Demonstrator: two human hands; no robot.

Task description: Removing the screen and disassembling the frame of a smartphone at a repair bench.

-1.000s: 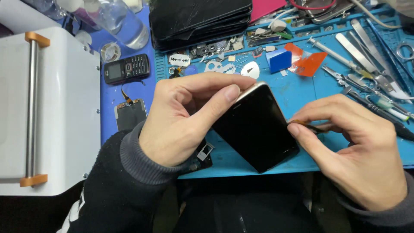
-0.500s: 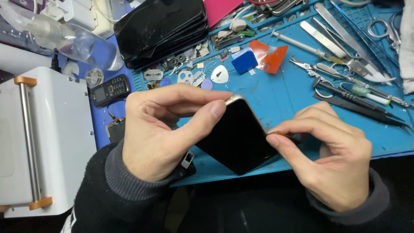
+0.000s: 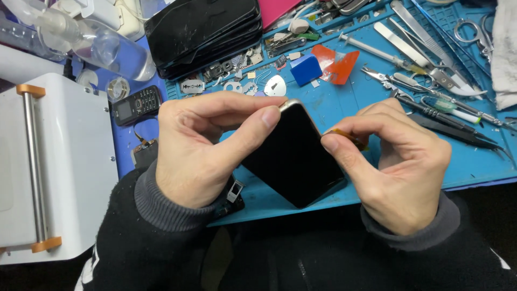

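My left hand [image 3: 207,145] grips a black smartphone [image 3: 293,159] by its upper corner, thumb on the dark screen, holding it tilted above the blue work mat [image 3: 377,102]. My right hand [image 3: 396,161] pinches a small orange pry pick [image 3: 344,136] between thumb and forefinger. The pick's tip sits against the phone's right edge, near the top. The phone's lower end points toward me. Both wrists are in dark sleeves with grey cuffs.
A stack of black phone screens [image 3: 204,32] lies at the back. Tweezers, cutters and a screwdriver [image 3: 431,102] lie on the right, a blue block [image 3: 306,69] and orange picks [image 3: 336,62] mid-mat. A small black keypad phone [image 3: 137,105] and a white machine [image 3: 48,167] are left.
My right hand with the pick has slid up along the phone's right edge, from near the lower part to near the top. The view shifted slightly.
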